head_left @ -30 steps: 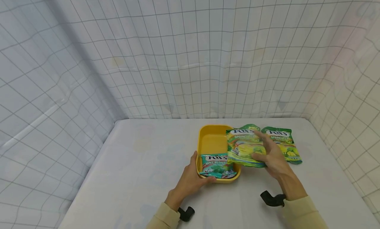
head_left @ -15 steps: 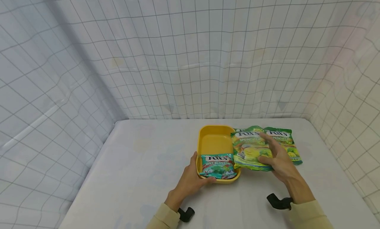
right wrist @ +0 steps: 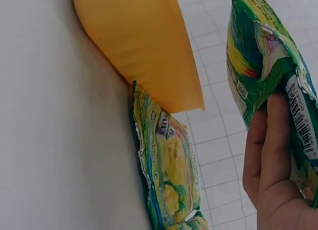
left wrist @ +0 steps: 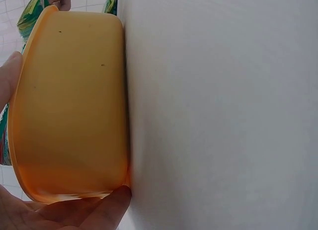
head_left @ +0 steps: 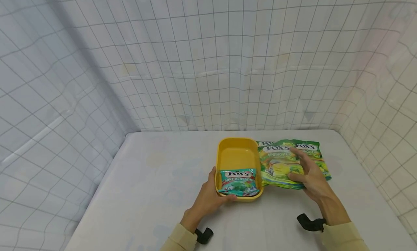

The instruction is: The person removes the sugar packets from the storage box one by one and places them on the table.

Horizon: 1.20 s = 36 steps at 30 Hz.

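Observation:
A yellow plastic tub [head_left: 236, 155] stands on the table, with a teal Fox's Mint Blossom candy bag [head_left: 239, 184] lying in its near end. My left hand [head_left: 208, 196] grips the tub's near left corner, fingers along the left side and thumb at the front rim. Just right of the tub, my right hand [head_left: 309, 177] holds a green and yellow Fox's Spring Tea candy bag [head_left: 275, 164]. In the right wrist view, this bag [right wrist: 243, 93] is raised off the table, its barcode side against the fingers.
A second Spring Tea bag [head_left: 320, 167] lies on the table to the right, partly behind my right hand. The held bag mostly covers another green bag [head_left: 265, 143]. White grid-patterned cloth [head_left: 208, 81] walls the table's back and sides.
My right hand has moved right and slightly nearer with the Spring Tea bag, off the tub's right edge. The left hand has stayed on the tub.

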Tool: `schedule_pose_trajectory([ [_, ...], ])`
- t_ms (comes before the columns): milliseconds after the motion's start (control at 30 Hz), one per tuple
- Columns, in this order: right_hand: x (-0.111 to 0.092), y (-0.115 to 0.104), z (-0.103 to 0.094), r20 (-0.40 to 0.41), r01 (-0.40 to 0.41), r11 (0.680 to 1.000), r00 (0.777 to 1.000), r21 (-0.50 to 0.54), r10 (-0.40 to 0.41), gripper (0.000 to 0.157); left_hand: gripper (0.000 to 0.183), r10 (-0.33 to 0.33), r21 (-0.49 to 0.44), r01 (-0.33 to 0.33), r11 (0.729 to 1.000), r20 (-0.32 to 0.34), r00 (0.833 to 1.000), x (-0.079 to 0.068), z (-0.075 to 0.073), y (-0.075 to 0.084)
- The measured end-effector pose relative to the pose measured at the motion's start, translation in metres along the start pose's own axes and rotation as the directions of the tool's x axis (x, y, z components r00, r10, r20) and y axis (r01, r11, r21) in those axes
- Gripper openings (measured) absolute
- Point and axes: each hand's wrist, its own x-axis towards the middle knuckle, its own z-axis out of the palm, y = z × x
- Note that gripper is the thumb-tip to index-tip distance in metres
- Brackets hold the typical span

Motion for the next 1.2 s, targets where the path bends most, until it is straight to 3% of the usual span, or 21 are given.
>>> schedule_pose_trajectory([
  [233,-0.004,0.002,-0.005,-0.038,-0.064,0.998,0.997,0.029,0.065,0.092,0.128,-0.014,-0.011,0.015,1.000,0.003,1.000,-0.001,0.001,0.001],
  [567,-0.012,0.012,-0.011,-0.040,-0.074,0.996,0.997,-0.056,0.072,0.093,0.128,-0.015,-0.016,0.015,1.000,0.000,1.000,-0.001,0.001,0.000],
  [1200,-0.023,0.036,-0.003,-0.064,-0.199,0.976,0.979,-0.086,0.194,0.094,0.129,0.003,-0.007,-0.003,1.000,-0.003,1.000,-0.001,0.001,0.000],
])
